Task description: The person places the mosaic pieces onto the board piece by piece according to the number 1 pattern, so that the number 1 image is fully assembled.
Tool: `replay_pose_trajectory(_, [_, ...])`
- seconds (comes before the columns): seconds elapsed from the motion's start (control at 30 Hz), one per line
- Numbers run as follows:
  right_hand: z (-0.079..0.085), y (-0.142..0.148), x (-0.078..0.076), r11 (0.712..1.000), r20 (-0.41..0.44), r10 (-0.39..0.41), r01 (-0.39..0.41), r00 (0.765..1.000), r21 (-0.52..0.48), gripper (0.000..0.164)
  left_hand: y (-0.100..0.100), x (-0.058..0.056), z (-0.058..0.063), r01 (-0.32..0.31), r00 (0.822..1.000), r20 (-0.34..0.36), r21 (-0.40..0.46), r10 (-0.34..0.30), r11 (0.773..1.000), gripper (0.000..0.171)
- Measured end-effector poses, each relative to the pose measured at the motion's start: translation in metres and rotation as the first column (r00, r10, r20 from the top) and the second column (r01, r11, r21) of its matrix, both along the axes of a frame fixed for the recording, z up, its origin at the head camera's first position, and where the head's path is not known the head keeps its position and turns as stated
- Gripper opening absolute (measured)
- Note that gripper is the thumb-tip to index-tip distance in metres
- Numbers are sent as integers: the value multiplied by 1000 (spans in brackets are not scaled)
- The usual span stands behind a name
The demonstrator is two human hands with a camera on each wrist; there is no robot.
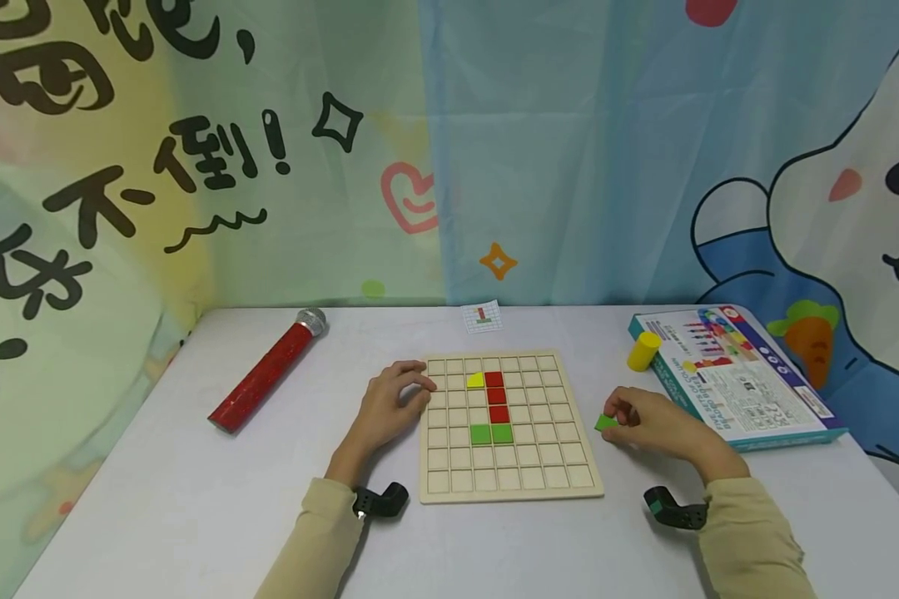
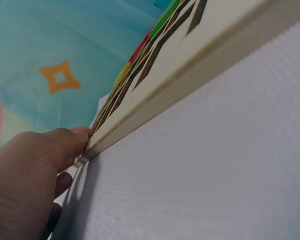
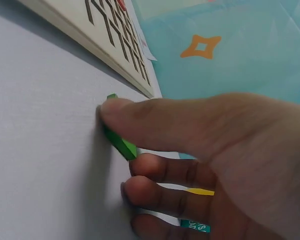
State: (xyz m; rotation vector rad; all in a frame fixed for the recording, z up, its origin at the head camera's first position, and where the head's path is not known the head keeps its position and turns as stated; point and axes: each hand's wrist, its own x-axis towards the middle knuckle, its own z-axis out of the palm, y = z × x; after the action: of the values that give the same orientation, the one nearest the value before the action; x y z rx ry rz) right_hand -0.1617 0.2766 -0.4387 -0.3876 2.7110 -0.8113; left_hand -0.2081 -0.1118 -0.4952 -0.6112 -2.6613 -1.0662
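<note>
A pale wooden grid board [image 1: 449,482] lies flat on the table. Its cells hold a yellow piece [image 1: 475,380] with a slanted side, a column of red square tiles [image 1: 498,396], and two green square tiles [image 1: 480,434] side by side. At the board's upper left edge, my left hand [image 1: 386,405] touches the rim with bent, loose fingers; the thumb lies along the edge in the left wrist view. Right of the board, my right hand [image 1: 655,426] pinches a green tile [image 3: 121,142] between thumb and fingers, just above the table. Part of the tile is hidden.
A small card [image 1: 482,316] with a printed grid pattern lies behind the board. At the right, a yellow cylinder [image 1: 643,351] stands by a flat printed box [image 1: 742,374]. A red microphone-shaped object [image 1: 270,370] lies at the left. A printed curtain [image 1: 554,166] hangs behind.
</note>
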Motion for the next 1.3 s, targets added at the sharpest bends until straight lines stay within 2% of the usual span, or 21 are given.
replay_pose_trajectory(0.63, [-3,-6,-4,997,-82,-49,53,995,52,26,0,-1,-3,-9,1000,-10,-3,9,1000,8])
replay_pose_trajectory(0.87, [-3,-15,-4,998,-112,-44,48,993,35,27,0,0,-2,3,999,-40,9,-3,1000,9])
replay_pose_trajectory(1.3, [-6,-34,-1,999,-157,-33,38,987,30,29,0,-1,-1,2,1000,-23,12,-2,1000,9])
